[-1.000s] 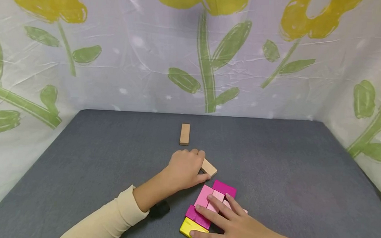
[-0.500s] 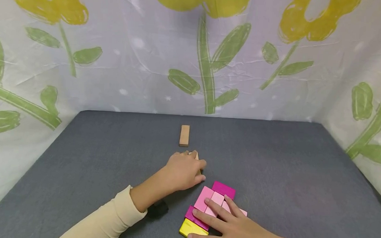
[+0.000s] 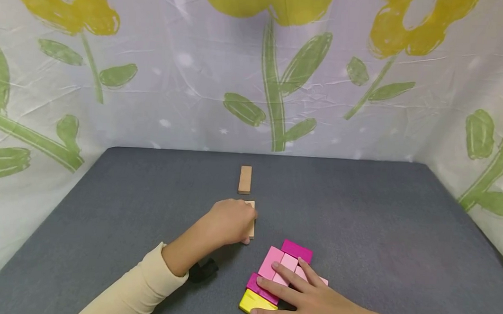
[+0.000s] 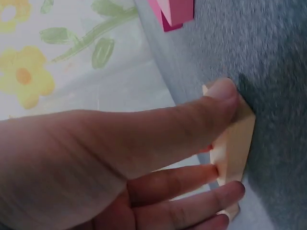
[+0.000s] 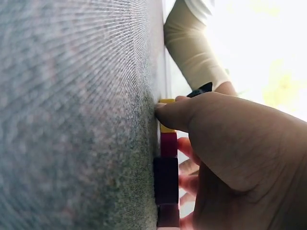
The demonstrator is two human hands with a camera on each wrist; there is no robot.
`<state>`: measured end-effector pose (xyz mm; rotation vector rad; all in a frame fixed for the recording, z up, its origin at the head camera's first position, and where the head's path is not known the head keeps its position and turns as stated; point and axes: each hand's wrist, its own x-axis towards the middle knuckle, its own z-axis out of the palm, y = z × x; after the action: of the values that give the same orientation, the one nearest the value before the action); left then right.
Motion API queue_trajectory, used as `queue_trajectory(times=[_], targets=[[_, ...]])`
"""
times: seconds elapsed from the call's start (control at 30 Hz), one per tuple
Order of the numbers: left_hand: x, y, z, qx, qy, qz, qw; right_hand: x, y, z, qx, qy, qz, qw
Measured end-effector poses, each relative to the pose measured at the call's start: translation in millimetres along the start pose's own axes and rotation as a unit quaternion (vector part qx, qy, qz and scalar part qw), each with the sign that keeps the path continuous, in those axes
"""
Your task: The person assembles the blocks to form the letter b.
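Two bare hands at work over a dark grey surface [image 3: 371, 229], with blocks at the centre and near right. The left hand [image 3: 231, 221] has its grip clamped on a pale wooden block [image 3: 251, 226], thumb at the near end and fingers towards the far part; the block's long side runs near to far. A tan wooden block [image 3: 244, 180] lies just beyond it, apart from it and roughly in line. The right hand [image 3: 316, 305] has its grip apart: extended, spread fingers rest over a close group of coloured blocks, the thumb touching the yellow block [image 3: 257, 301] at the near left. Beyond the yellow block, and against it, lies the near magenta block [image 3: 253, 284]; farther still are a pink block [image 3: 270, 260] and, touching its right side, a light pink block [image 3: 288, 261]. The far magenta block [image 3: 296, 251] marks the far end. A partly covered pale pink block [image 3: 300, 272] shows between the fingers. The right wrist view adds a dark block [image 5: 166, 181], its true colour lost in shadow. A cream sleeve [image 3: 151, 277] covers the left forearm; a floral cloth [image 3: 186, 101] hangs behind.
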<state>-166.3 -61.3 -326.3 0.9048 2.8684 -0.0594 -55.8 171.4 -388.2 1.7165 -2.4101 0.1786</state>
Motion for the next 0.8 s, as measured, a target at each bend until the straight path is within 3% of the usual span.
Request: queue_trajectory(times=[0.8], targets=[[4.8, -16.6, 0.8, 0.003, 0.041, -0.024, 0.9989, 0.6, -0.7, -1.3, 0.019, -0.014, 0.007, 1.000]])
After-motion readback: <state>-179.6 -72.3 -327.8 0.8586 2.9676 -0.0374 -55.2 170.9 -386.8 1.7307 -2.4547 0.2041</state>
